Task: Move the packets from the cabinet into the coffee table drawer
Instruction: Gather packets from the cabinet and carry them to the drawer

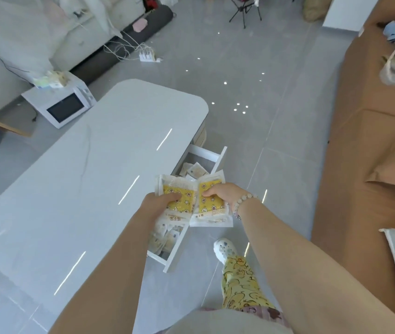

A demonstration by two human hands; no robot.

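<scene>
As left hand (165,201) and right hand (218,194) pinch packets (182,189), the three-o'clock one hangs past the drawer (218,160) and could miss it

A long white counter (90,189) with rounded corners stands on a grey tiled floor (251,80). Its glossy top mirrors thin strips of light. From its right side a white drawer (202,153) stands pulled out over the floor, and yellow and cream packets (195,170) lie loose in it at both the far and near ends. On the floor left of the counter sits a white microwave (64,106). Farther back, a white power strip (147,56) with cables lies on the tiles beside a long dark roll (124,42). A brown sofa (365,131) stands on the floor well to the right.
</scene>
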